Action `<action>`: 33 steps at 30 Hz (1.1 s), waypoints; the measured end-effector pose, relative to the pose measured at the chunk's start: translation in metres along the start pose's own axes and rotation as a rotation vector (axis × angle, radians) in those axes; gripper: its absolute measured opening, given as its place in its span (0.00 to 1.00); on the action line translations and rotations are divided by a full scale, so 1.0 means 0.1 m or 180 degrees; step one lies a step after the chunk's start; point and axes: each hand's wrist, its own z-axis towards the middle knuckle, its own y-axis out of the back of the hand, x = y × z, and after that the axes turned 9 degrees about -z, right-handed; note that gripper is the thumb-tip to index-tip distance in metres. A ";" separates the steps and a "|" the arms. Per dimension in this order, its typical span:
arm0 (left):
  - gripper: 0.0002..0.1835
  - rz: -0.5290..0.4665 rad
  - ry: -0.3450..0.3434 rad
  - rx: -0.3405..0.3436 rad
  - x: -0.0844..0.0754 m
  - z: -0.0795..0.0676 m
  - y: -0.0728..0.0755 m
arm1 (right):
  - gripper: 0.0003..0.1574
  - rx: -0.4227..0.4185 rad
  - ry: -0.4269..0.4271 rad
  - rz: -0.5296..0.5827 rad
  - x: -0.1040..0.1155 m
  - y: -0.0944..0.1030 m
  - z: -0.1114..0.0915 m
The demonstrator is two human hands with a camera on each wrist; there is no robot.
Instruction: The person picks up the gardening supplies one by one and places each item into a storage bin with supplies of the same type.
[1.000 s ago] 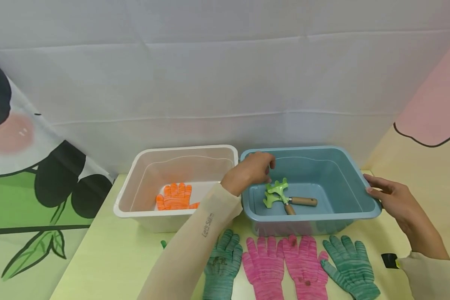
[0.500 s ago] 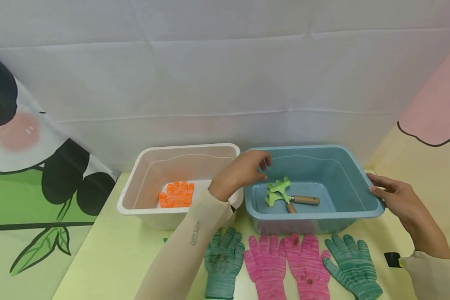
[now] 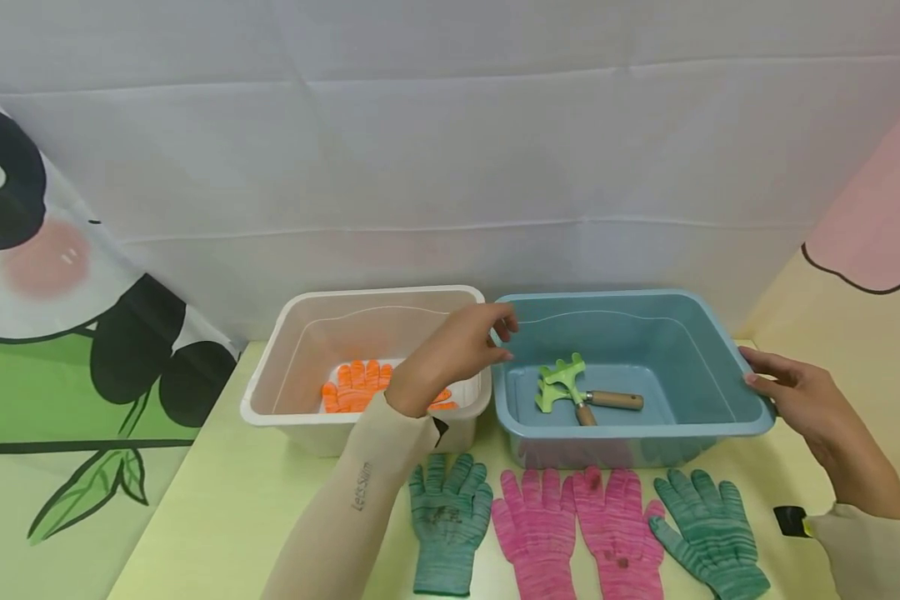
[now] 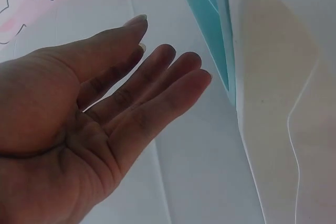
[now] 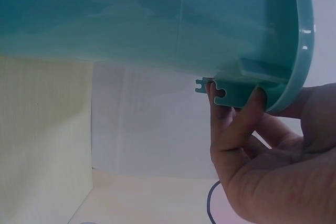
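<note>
My left hand [image 3: 457, 350] hovers over the right end of the white plastic bin [image 3: 285, 421], palm facing the blue bin. In the left wrist view its fingers [image 4: 152, 114] are loosely bent and hold nothing. My right hand [image 3: 813, 400] grips the right end of the blue plastic bin [image 3: 690, 431]; in the right wrist view the fingers [image 5: 231, 135] curl up under its rim. Two small green hand rakes [image 3: 570, 379] with wooden handles lie crossed on the blue bin's floor. Orange knit gloves [image 3: 352, 387] lie in the white bin, partly hidden behind my left wrist.
In front of the bins lie a green glove [image 3: 450, 525], two pink gloves [image 3: 536, 533] side by side and another green glove [image 3: 712, 533] on the pale yellow table [image 3: 217, 517]. A white cloth [image 3: 435, 167] hangs behind the bins.
My left hand has moved left, from over the blue bin to over the white bin's right end. The right hand keeps its grip, and the rakes lie as before.
</note>
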 end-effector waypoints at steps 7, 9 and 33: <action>0.16 -0.0202 0.0076 -0.0110 0.10 -0.16 0.08 | 0.40 -0.0017 0.0019 0.0036 0.00 -0.02 0.00; 0.15 -0.0260 0.0086 -0.0132 0.13 -0.22 0.10 | 0.40 -0.0006 0.0015 0.0045 0.00 -0.02 0.00; 0.11 -0.0510 0.0023 -0.0436 0.44 -0.81 0.18 | 0.41 0.0064 -0.0055 0.0063 0.02 -0.01 0.00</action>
